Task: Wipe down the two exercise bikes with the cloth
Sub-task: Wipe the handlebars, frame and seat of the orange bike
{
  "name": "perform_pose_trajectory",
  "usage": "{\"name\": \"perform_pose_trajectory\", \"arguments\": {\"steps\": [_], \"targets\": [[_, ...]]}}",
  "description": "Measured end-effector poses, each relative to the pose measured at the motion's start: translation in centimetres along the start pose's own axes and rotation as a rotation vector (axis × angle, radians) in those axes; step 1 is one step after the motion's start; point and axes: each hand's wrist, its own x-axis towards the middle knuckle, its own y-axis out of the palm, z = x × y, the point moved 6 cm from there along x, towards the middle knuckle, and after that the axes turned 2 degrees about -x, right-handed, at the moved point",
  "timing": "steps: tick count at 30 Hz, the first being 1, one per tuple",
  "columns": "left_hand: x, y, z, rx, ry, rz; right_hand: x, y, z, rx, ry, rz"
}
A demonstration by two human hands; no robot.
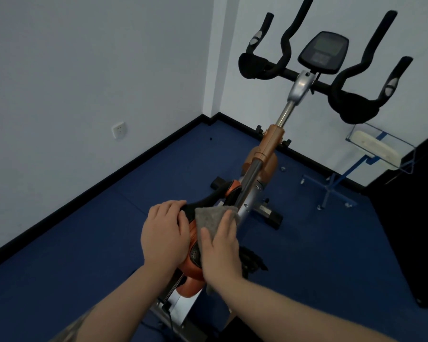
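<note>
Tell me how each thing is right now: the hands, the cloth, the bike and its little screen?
left hand: rests on the bike seat, fingers over its edge.
right hand: flat, pressing the cloth down.
grey cloth: folded, spread on the seat.
bike seat: orange and black, mostly covered.
exercise bike: upright.
display: dark, nothing readable.

Two bare forearms enter from the lower edge, ending in the left hand (164,236) and right hand (220,248) near the bike (262,154). No sleeves, gloves, rings or watches are worn. The left forearm carries a dark mottled marking (possibly a tattoo; too blurred to tell).
</note>
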Motion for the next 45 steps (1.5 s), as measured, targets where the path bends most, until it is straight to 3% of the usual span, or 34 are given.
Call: {"name": "perform_pose_trajectory", "arguments": {"steps": [2,7,13,18,24,31,36,38,42,45], "targets": [[0.0,0.1,0.1,0.001,-0.004,0.001,1.1,-0.3,-0.3,0.017,0.017,0.002],[0.0,0.0,0.1,-0.002,-0.016,0.022,5.8,-1.6,0.3,0.158,0.270,0.007],[0.1,-0.1,-0.1,-0.007,-0.017,0.025,0.3,0.0,-0.2,0.000,-0.017,0.017],[0.0,-0.2,-0.2,-0.010,-0.013,0.037,5.1,-1.5,0.2,0.122,0.221,0.007],[0.1,-0.2,-0.2,-0.009,-0.010,0.011,-0.8,0.1,-0.1,0.041,0.020,-0.019],[0.0,0.0,0.0,-0.005,-0.020,0.016,5.3,-1.5,0.3,0.166,0.266,-0.008],[0.0,-0.1,-0.1,-0.006,-0.013,0.010,0.2,-0.3,-0.2,0.028,-0.025,-0.034],[0.0,-0.1,-0.1,-0.006,-0.012,0.012,1.8,-0.5,-0.5,0.101,0.028,-0.007],[0.0,-0.1,0.0,0.005,-0.010,0.022,6.2,-1.3,-0.5,0.232,0.319,0.024],[0.0,-0.1,-0.1,-0.002,-0.009,0.020,2.4,-0.5,0.2,0.081,0.135,-0.020]]}}
